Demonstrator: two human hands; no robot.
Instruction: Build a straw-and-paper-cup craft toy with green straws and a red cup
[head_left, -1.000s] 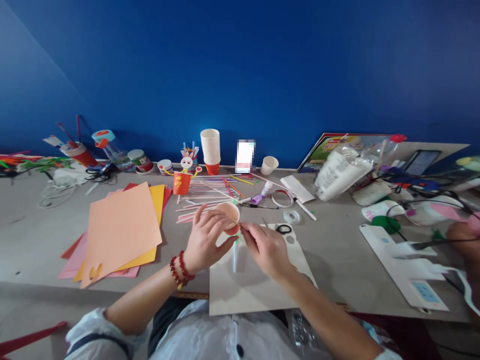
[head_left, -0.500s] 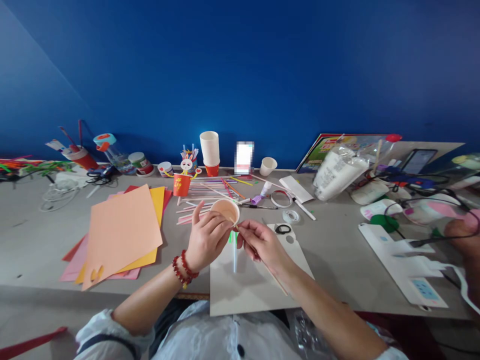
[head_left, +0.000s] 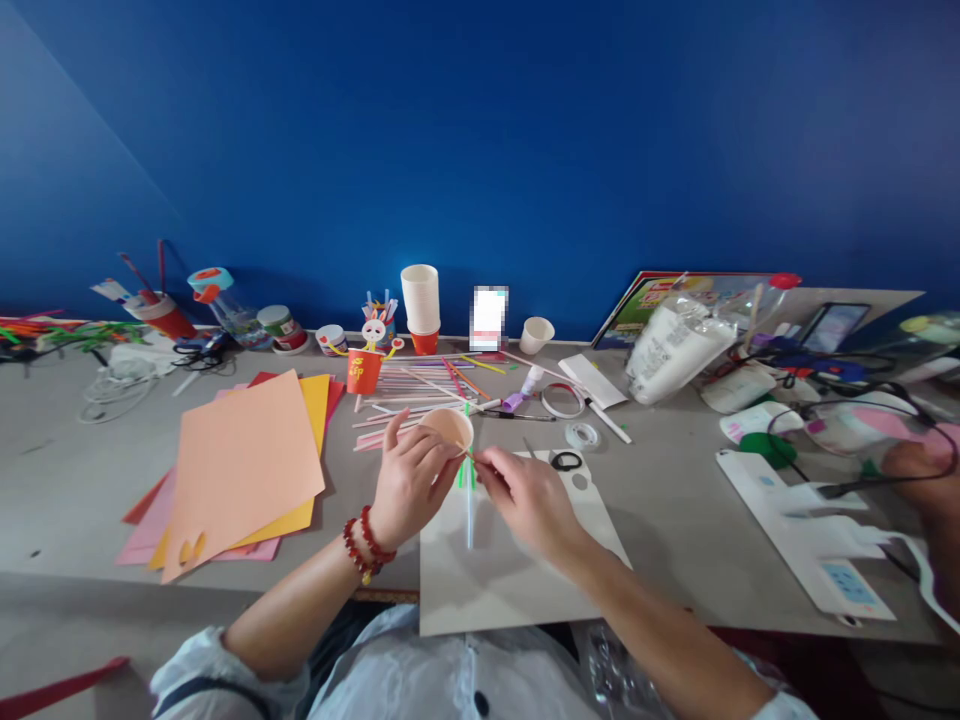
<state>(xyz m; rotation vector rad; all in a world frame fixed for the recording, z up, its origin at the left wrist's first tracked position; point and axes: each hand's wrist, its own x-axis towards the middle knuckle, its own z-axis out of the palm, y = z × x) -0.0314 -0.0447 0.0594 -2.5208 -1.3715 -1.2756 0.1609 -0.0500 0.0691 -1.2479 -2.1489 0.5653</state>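
A paper cup (head_left: 450, 425) with a peach-toned inside is tilted toward me. My left hand (head_left: 416, 475) closes around its near side, with the index finger raised. At the cup's rim, my right hand (head_left: 529, 495) pinches a thin, light-brown stick (head_left: 467, 455); most of the stick is hidden by my fingers. Directly below, a pale blue straw (head_left: 470, 515) and green strips (head_left: 462, 475) show between my hands, over a white board (head_left: 517, 590). How they join the cup I cannot tell.
Coloured paper sheets (head_left: 247, 460) lie at the left. Behind the cup are scattered straws (head_left: 420, 375), a red rabbit cup (head_left: 364, 370), stacked white cups (head_left: 420, 295) and tape (head_left: 582, 435). At the right lies a power strip (head_left: 795, 530), with a person's arm (head_left: 926, 490) beyond.
My right hand has turned, its back now facing up more. The stick end that showed below my right wrist is out of sight. The cup has shifted slightly left and down.
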